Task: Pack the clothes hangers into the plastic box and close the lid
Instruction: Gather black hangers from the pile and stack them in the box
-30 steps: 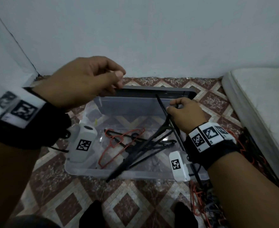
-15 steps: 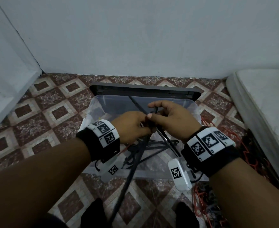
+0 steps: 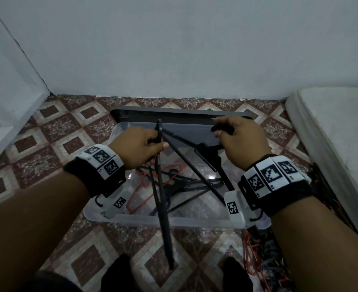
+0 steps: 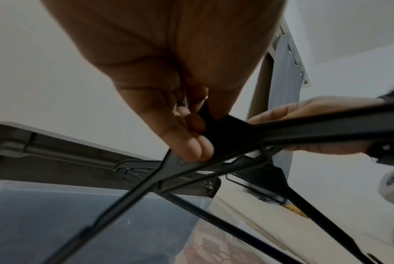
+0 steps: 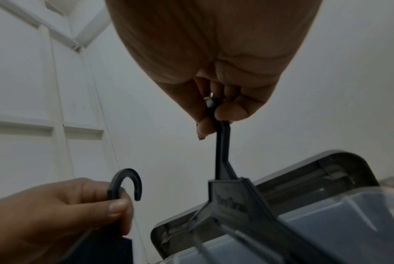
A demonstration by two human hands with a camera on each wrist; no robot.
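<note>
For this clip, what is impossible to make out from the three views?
- Hanger count in the plastic box: head view, overlapping black hangers and wrist cameras cover them.
- Floor pile: head view, right forearm hides it, frame edge cuts it.
- Right hand grip: right wrist view, palm hides the hook.

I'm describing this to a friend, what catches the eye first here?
Two hands over a clear plastic box, each gripping a black hanger by its hook: the left hand one, the right hand another. More hangers, one red, lie inside; the grey lid stands open behind.
</note>
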